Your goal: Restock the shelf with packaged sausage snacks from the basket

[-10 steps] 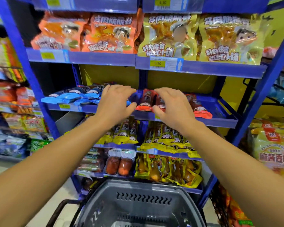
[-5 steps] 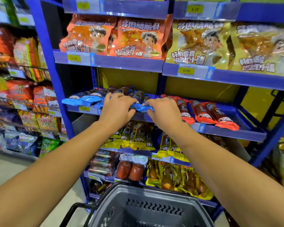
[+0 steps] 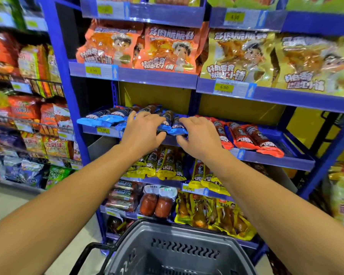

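A row of blue sausage packs (image 3: pixel 99 118) lies on the left half of the middle shelf (image 3: pixel 276 158). My left hand (image 3: pixel 142 132) rests on that row's right end, fingers on top and thumb curled under the front ends. My right hand (image 3: pixel 200 136) grips the rightmost blue packs (image 3: pixel 174 127) from the other side, thumb below their front edge. Red sausage packs (image 3: pixel 248 135) lie just right of my right hand. The grey basket (image 3: pixel 177 232) sits below my arms; its inside is mostly out of view.
Yellow sausage packs (image 3: pixel 167 168) hang on the shelf below. Orange bags (image 3: pixel 167 48) and yellow snack bags (image 3: pixel 244 56) fill the shelf above. Blue uprights (image 3: pixel 60 80) frame the bay. Another snack rack (image 3: pixel 28 120) stands to the left.
Both hands shifted left from the divider between blue and red packs onto the blue packs and closed around them. The red packs are now uncovered.
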A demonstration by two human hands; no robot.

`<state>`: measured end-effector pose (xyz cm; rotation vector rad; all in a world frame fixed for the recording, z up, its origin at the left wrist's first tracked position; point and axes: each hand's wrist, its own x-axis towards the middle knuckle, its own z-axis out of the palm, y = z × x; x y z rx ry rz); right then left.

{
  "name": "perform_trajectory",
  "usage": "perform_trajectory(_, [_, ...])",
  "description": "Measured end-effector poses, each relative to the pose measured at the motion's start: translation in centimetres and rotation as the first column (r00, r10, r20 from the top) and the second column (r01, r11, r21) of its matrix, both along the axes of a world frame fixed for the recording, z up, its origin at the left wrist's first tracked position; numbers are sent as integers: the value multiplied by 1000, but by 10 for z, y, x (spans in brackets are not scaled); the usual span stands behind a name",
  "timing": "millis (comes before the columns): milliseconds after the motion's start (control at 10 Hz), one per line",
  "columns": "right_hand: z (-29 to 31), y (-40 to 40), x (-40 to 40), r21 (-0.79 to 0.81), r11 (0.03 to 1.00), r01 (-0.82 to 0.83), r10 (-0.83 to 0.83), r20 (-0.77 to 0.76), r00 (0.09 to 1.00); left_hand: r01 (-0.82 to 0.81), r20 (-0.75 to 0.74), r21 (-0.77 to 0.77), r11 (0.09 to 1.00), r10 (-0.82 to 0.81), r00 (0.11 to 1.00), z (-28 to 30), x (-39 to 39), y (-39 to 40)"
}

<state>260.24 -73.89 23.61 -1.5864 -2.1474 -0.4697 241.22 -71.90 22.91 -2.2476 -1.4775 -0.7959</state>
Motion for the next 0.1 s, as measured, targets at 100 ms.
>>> perform_trajectory(100, [6, -14, 4, 27, 1000, 11, -11, 0, 1000, -17, -8, 7, 1000, 17, 1000, 4, 1, -12])
